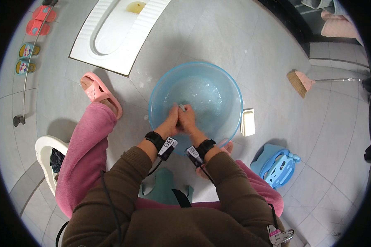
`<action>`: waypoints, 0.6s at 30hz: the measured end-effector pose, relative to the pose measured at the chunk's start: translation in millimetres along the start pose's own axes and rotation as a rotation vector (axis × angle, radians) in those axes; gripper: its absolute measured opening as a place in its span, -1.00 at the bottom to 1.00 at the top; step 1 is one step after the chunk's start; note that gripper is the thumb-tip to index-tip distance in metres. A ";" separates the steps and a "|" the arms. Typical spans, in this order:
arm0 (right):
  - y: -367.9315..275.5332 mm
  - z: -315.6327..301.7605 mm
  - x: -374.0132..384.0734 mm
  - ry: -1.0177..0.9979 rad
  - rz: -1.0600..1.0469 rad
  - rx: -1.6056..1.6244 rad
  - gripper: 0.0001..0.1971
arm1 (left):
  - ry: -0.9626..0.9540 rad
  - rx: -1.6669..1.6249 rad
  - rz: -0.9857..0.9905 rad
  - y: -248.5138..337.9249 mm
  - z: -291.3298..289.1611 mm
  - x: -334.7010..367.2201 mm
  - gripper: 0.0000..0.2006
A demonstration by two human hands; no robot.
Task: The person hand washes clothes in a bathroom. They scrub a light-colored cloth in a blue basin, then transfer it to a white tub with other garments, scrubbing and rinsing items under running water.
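Note:
A round translucent blue basin (pixel 237 88) of sudsy water (pixel 200 92) stands on the floor in front of me. Over its near left part, my left hand (pixel 171 120) and my right hand (pixel 187 118) are pressed together, fingers closed. A bit of something pale grey (pixel 181 107) pokes out at the fingertips, wet and cloth-like. Most of it is hidden by the hands, so its kind cannot be made out. Both wrists carry black straps with small devices.
A cream soap bar or box (pixel 247 122) lies right of the basin. Beyond are a blue child's potty (pixel 276 164), a broom (pixel 301 82), and a white squat toilet (pixel 140 41). At left stand a white tub (pixel 49 142) with dark cloth and a slipper rack (pixel 30 68).

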State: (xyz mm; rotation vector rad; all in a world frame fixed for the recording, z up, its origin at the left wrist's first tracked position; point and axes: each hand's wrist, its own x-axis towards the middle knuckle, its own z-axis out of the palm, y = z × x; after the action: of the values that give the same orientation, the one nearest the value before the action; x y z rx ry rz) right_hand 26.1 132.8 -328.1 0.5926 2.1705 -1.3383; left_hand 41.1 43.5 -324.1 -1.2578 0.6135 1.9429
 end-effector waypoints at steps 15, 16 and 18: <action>-50.4 -53.0 35.8 0.165 -0.202 -0.439 -0.64 | 0.081 0.058 0.361 2.7 41.4 -19.1 -0.59; -43.9 -66.4 47.3 0.133 -0.139 -0.555 -0.64 | 0.084 0.052 0.443 3.3 45.4 -19.5 -0.55; -24.0 -88.0 58.6 0.340 -0.209 -0.512 -0.60 | 0.046 0.110 0.476 11.3 44.8 -17.5 -0.47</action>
State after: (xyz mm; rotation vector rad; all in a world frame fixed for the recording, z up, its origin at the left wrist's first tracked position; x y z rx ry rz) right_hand -51.1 207.9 -315.5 0.4165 2.7800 -0.7515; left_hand 11.5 63.1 -289.9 -1.1634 1.1080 2.2250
